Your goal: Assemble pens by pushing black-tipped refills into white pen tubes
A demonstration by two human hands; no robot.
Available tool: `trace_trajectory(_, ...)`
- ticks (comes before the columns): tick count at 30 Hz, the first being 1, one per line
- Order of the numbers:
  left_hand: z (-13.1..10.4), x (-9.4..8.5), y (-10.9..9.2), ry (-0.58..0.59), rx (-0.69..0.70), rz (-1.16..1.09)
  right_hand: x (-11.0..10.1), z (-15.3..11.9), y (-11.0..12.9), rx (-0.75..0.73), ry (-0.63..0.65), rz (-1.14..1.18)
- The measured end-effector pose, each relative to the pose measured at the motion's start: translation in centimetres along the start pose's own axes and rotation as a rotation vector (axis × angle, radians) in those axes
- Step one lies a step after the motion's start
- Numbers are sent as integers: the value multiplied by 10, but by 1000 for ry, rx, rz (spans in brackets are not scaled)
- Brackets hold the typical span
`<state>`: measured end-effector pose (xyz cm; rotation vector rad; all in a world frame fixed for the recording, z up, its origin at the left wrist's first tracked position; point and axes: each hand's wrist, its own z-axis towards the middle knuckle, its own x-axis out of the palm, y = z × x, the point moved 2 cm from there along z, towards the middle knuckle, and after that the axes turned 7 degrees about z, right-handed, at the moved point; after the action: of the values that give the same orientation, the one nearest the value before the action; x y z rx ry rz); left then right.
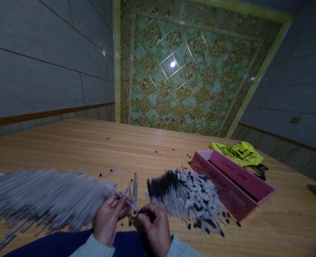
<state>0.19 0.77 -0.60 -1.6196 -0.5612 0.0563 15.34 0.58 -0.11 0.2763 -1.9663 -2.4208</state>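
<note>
My left hand point(110, 217) pinches a slim clear pen tube point(123, 198) that slants down to the right. At its lower end, the fingers of my right hand point(156, 223) close around a small dark piece, partly hidden by the fingertips. Left of my hands lies a wide pile of clear tubes point(45, 200). A few loose tubes with dark ends point(135, 189) lie just beyond my fingers. To the right is a heap of small white and black caps point(200, 194), beside a row of black-tipped pieces point(161, 185).
A long open pink box point(229, 185) stands at the right behind the caps. A yellow bag with black print point(239, 152) lies beyond it. Small black bits point(173, 149) are scattered on the wooden table point(90, 146). Tiled walls and patterned tiles surround the table.
</note>
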Motion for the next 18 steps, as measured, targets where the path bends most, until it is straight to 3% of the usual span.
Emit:
trace_trajectory(8,0,-3,-2,-60,10,-46,-1,2,2,-12,-26,-93)
trace_trajectory(18,3,-4,-3,-89,15,-33,-12,0,16,-151,-93,-569)
